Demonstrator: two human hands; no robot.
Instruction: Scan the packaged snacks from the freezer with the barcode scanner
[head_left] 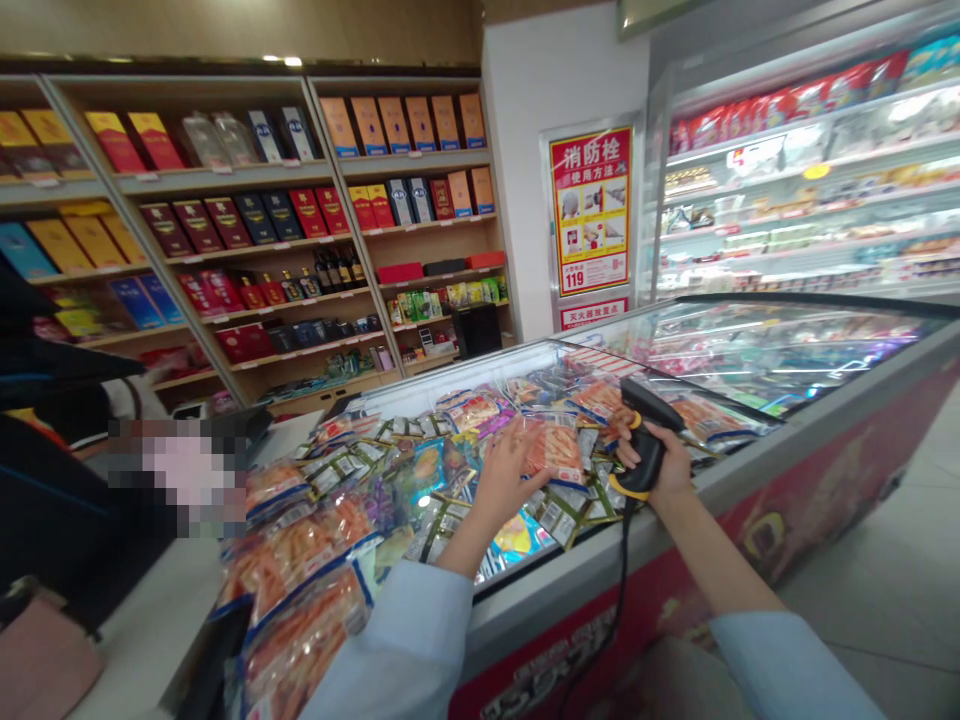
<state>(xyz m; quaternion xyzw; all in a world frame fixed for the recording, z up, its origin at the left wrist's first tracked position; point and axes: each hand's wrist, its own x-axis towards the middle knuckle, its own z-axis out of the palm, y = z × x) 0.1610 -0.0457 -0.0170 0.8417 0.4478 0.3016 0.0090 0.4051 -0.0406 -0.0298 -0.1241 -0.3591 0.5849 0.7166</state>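
Gripped in the right hand (670, 464): a black handheld scanner (648, 458) with yellow trim, fingers wrapped around the handle, positioned above the near side of the chest freezer (825, 420). Hanging from the handle's lower end: a black cord (624, 565). Just left of the scanner: a snack packet (562, 450) with orange contents, lying among others. At that packet's left part: the left hand (508, 465), palm down, fingers spread; touching or just above, cannot tell. Nearby: green-edged packets (559, 518); farther left, more orange-filled packets (300, 545), then a pale counter (154, 620). Behind: stocked shelves (262, 248), a red-bordered poster (591, 210), a lit display case (750, 140).
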